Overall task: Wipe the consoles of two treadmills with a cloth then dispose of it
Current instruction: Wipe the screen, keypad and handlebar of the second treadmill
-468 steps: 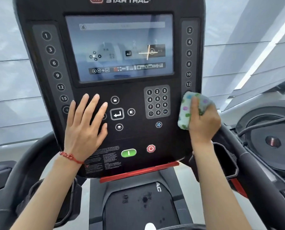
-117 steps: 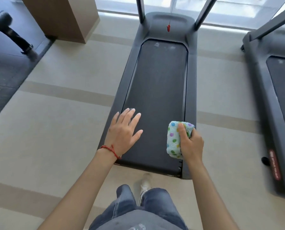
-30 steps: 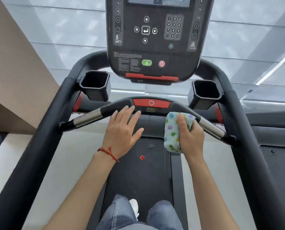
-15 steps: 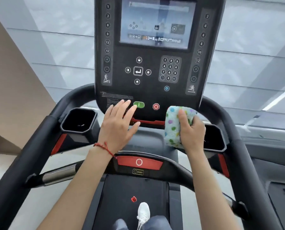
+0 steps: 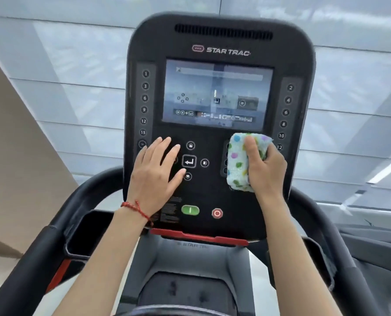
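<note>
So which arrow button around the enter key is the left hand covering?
The left-pointing one: the left hand hides it, while the up, right and down arrows show.

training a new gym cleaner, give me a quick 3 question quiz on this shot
1. True or false: the folded white cloth with coloured dots covers the number keypad on the black treadmill console.
2. Which hand has its grip on the cloth: A left, B right?
3. Fill in: the left hand, with a red string bracelet, lies ____ beside the arrow buttons.

Key: 1 true. 2 B, the right hand. 3 open and flat.
</note>
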